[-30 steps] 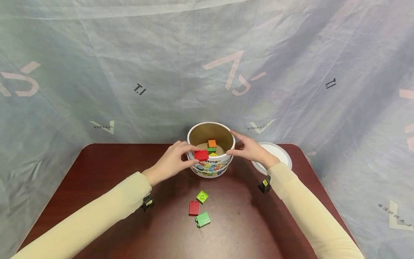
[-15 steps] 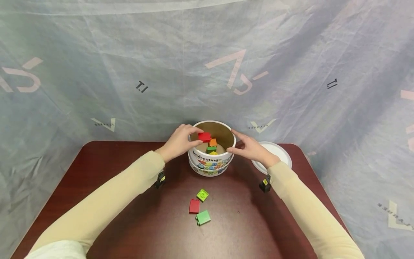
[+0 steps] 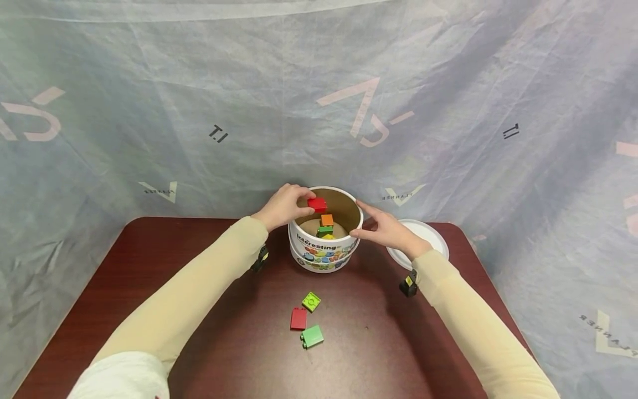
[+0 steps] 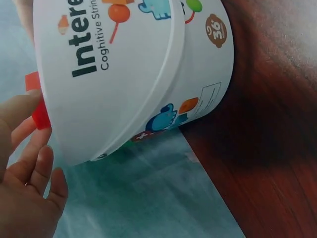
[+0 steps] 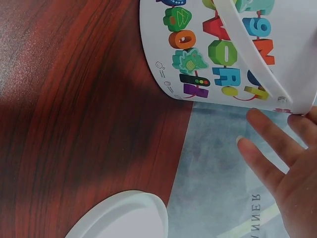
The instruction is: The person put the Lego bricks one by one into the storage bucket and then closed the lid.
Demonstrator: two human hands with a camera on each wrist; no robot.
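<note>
A white round tub (image 3: 321, 255) with colourful printing stands at the table's back. My left hand (image 3: 285, 206) pinches a red toy building brick (image 3: 317, 205) between thumb and fingers, over the tub's opening near its left rim. In the left wrist view part of the red brick (image 4: 37, 101) shows past the rim. Inside the tub lie an orange brick (image 3: 326, 220), a green one (image 3: 325, 230) and something yellow (image 3: 327, 236). With fingers spread and fairly straight, my right hand (image 3: 389, 228) touches the tub's right side near the rim.
In front of the tub lie a lime-green brick (image 3: 311, 302), a dark red brick (image 3: 298, 319) and a green brick (image 3: 312, 336). Right of the tub, a white round lid (image 3: 432, 235) is partly behind my right wrist. A grey printed sheet (image 3: 249, 111) hangs behind the table.
My left hand has carried the red brick from the tub's front-left rim up and back, over the opening. The right hand has stayed at the tub's right side.
</note>
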